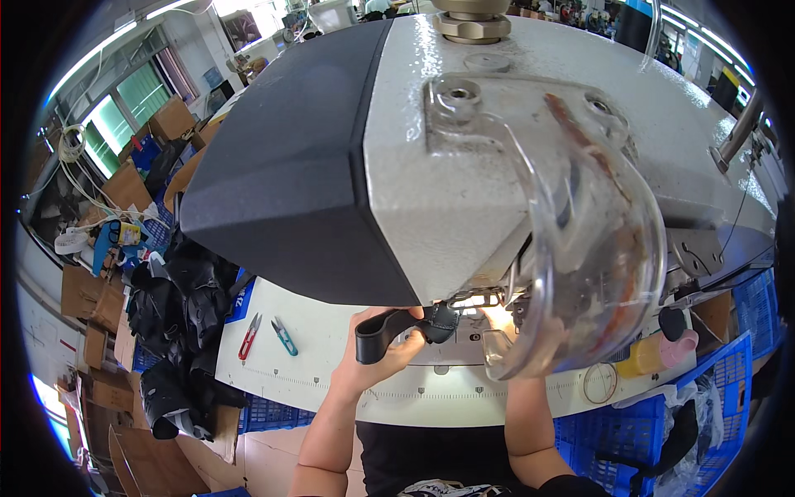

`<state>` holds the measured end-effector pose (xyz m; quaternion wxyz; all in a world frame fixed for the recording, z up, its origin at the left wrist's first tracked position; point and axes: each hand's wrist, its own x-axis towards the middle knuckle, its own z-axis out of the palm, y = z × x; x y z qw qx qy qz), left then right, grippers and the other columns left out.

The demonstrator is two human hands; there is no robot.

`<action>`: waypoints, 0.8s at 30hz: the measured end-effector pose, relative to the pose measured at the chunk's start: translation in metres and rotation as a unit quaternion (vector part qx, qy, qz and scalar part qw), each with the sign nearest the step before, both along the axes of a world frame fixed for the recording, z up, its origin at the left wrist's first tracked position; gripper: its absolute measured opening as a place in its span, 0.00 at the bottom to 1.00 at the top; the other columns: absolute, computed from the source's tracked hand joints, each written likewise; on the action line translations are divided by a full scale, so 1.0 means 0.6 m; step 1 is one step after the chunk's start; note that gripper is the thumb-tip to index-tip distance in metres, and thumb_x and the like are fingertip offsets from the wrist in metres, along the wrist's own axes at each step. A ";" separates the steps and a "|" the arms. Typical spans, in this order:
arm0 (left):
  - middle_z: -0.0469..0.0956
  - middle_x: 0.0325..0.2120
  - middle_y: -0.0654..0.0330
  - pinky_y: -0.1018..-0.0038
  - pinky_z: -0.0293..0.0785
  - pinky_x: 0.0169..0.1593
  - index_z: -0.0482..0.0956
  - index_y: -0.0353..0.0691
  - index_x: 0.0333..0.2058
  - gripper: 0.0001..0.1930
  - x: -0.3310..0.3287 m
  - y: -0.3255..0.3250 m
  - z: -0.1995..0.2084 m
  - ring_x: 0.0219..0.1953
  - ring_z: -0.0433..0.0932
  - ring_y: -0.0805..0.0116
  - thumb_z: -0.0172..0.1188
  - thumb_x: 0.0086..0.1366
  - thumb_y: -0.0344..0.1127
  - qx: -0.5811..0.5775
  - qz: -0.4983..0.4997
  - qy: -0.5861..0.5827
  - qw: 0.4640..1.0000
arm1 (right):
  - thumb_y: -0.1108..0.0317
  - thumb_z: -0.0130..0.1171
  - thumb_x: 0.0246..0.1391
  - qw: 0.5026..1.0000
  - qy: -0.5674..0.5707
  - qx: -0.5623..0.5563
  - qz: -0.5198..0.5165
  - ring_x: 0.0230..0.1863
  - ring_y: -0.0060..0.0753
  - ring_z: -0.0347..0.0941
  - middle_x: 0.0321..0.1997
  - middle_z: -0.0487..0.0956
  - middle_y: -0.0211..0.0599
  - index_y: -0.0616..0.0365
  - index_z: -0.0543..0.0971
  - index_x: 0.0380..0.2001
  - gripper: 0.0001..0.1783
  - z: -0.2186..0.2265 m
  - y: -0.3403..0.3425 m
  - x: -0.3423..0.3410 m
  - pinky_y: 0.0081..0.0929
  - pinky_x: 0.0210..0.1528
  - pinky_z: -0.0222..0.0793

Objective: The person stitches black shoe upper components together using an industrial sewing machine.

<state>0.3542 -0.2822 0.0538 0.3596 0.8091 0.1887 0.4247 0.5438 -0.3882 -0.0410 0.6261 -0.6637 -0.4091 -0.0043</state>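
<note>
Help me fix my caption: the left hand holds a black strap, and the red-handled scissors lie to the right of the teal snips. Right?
Not quite: the head view shows the red-handled scissors left of the teal snips; the left hand holds a black strap.

Sewing machine (290, 166) overhangs the far side; its clear guard (600, 273) bars the right. Bare tabletop (319, 352) gives passage at left, between the green snips (285, 338) and left hand (375, 371).

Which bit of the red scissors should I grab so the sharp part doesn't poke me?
Probably best by the red handles, coming from the near side of the white table: the scissors lie with their handles toward its near edge and their metal blades pointing away.
</note>
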 end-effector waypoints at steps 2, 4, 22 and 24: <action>0.80 0.28 0.64 0.81 0.72 0.32 0.77 0.39 0.35 0.12 -0.001 -0.002 0.001 0.29 0.75 0.80 0.62 0.50 0.21 -0.067 -0.005 -0.012 0.998 | 0.69 0.57 0.55 1.000 0.014 0.001 0.006 0.40 0.34 0.74 0.42 0.76 0.39 0.65 0.65 0.54 0.24 -0.005 -0.006 0.000 0.27 0.39 0.72; 0.80 0.28 0.64 0.81 0.72 0.32 0.77 0.39 0.35 0.12 -0.004 0.004 -0.001 0.29 0.75 0.80 0.63 0.51 0.21 -0.102 -0.012 0.019 0.994 | 0.69 0.57 0.54 1.000 0.028 0.001 0.012 0.39 0.34 0.74 0.42 0.76 0.39 0.65 0.66 0.53 0.24 -0.007 -0.008 0.002 0.27 0.39 0.72; 0.80 0.33 0.59 0.77 0.75 0.38 0.73 0.41 0.40 0.18 0.002 -0.026 -0.016 0.33 0.79 0.72 0.65 0.48 0.24 -0.124 0.006 -0.027 0.992 | 0.70 0.58 0.53 0.985 0.158 0.003 0.070 0.38 0.33 0.73 0.40 0.76 0.38 0.64 0.68 0.50 0.22 -0.034 -0.041 -0.027 0.28 0.38 0.72; 0.80 0.34 0.58 0.76 0.75 0.40 0.74 0.39 0.40 0.18 0.004 -0.024 -0.013 0.34 0.80 0.69 0.64 0.48 0.24 -0.096 0.030 -0.015 0.995 | 0.70 0.58 0.53 0.982 0.171 0.002 0.079 0.38 0.33 0.73 0.40 0.76 0.38 0.64 0.68 0.50 0.22 -0.031 -0.026 -0.011 0.28 0.38 0.72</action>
